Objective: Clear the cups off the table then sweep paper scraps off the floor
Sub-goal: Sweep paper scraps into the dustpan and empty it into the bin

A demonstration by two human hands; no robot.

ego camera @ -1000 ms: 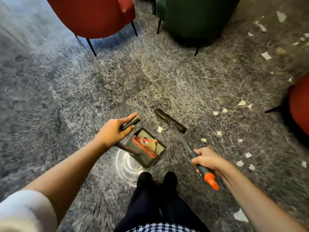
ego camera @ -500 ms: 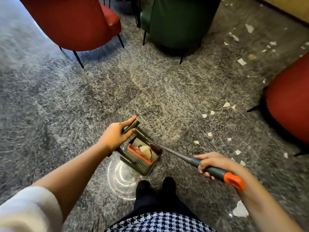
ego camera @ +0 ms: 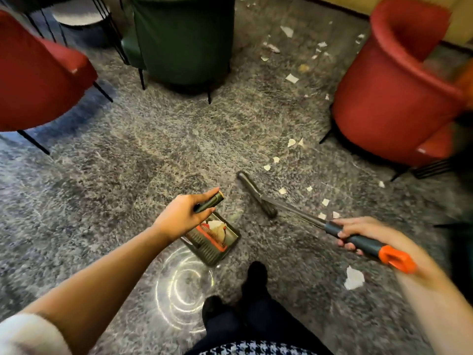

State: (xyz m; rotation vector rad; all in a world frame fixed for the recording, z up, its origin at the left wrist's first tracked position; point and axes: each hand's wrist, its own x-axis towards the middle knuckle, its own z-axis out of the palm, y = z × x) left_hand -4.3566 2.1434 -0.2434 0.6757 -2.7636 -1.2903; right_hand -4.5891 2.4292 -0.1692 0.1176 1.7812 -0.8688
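- The left hand (ego camera: 179,217) has its fingers curled round the dark handle (ego camera: 208,201) of the dustpan (ego camera: 231,237), with the thumb along the top.
- The dustpan sits low on the grey floor (ego camera: 153,155), just in front of the person's black shoes (ego camera: 253,275).
- Some white paper (ego camera: 216,226) lies inside the dustpan, next to an orange comb part (ego camera: 211,238).
- The right hand (ego camera: 358,233) has its fingers wrapped round the grey grip of the broom (ego camera: 257,194), close to the orange end (ego camera: 395,258).
- The broom's dark head is down by the floor, a little to the right of the dustpan and not touching it.
- Small paper scraps (ego camera: 282,190) lie on the floor to the right of the broom head, in a trail going toward the red chair (ego camera: 389,98) on the right.
- A bigger scrap (ego camera: 354,278) lies near the right arm.
- More scraps lie far back, between the green chair (ego camera: 184,39) and that red chair.
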